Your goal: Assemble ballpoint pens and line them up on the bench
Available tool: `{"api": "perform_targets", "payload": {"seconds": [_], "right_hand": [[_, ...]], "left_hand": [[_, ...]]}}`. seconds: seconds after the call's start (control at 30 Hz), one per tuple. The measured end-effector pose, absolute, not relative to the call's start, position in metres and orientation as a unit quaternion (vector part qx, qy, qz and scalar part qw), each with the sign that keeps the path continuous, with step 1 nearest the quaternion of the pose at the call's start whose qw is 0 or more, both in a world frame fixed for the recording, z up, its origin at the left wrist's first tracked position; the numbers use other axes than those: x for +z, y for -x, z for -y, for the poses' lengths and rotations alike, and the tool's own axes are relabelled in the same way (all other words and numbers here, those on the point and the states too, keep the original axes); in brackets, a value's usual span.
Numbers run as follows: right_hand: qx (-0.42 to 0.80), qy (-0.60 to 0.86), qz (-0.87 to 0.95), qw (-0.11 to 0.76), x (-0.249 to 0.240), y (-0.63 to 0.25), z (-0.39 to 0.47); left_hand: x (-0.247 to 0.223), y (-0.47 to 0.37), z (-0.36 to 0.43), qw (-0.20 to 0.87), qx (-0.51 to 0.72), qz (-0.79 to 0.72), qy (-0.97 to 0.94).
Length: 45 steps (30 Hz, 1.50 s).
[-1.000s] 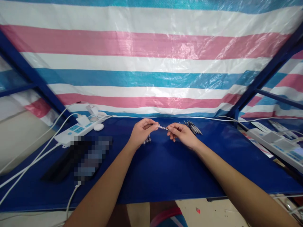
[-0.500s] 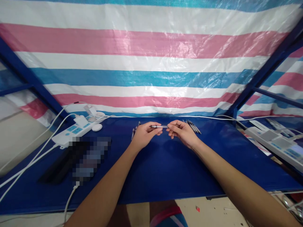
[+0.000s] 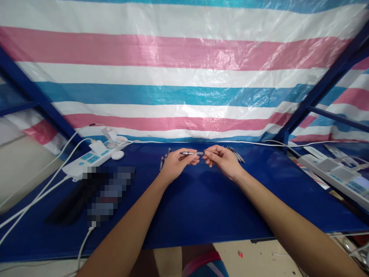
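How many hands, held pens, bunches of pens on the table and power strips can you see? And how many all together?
Hands: 2 (left hand, right hand)
Held pen: 1
Pen bunches: 2 (left bunch, right bunch)
Power strips: 2 (left strip, right strip)
Total: 7

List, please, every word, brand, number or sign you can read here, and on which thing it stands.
No text is readable.
Held pen: any marking is too small.
Loose pens: likewise too small.
Left power strip and right power strip: no legible lettering.
Pixelated device: blurred out.
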State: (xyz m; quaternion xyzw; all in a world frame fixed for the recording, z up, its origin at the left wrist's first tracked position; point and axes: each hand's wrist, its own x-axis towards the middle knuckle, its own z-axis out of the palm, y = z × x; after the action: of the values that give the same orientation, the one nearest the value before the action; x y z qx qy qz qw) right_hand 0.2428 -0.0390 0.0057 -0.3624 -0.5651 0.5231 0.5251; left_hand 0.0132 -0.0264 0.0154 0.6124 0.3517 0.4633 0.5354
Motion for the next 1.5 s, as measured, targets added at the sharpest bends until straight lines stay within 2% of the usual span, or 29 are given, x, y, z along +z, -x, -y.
{"api": "perform_targets", "payload": {"seconds": [0.3, 0.77, 1.07, 1.3, 1.5], "right_hand": [[0.509, 0.361, 0.564, 0.541, 0.006, -0.241, 0.039], [0.498, 0.355, 0.576, 0.543, 0.005, -0.234, 0.041], [0.561, 0.366, 0.557, 0.491, 0.006, -0.234, 0.045], [0.525, 0.358, 0.575, 0.516, 0.008, -0.237, 0.043], [0.542, 0.364, 0.577, 0.491, 0.007, -0.237, 0.044]], "left_hand": [[0.017, -0.014, 0.027, 0.517, 0.471, -0.356, -0.620], [0.008, -0.015, 0.021, 0.549, 0.501, -0.356, -0.567], [0.004, -0.017, 0.022, 0.546, 0.448, -0.354, -0.612], [0.004, -0.015, 0.021, 0.546, 0.457, -0.353, -0.607], [0.005, -0.016, 0.022, 0.545, 0.464, -0.353, -0.602]]}}
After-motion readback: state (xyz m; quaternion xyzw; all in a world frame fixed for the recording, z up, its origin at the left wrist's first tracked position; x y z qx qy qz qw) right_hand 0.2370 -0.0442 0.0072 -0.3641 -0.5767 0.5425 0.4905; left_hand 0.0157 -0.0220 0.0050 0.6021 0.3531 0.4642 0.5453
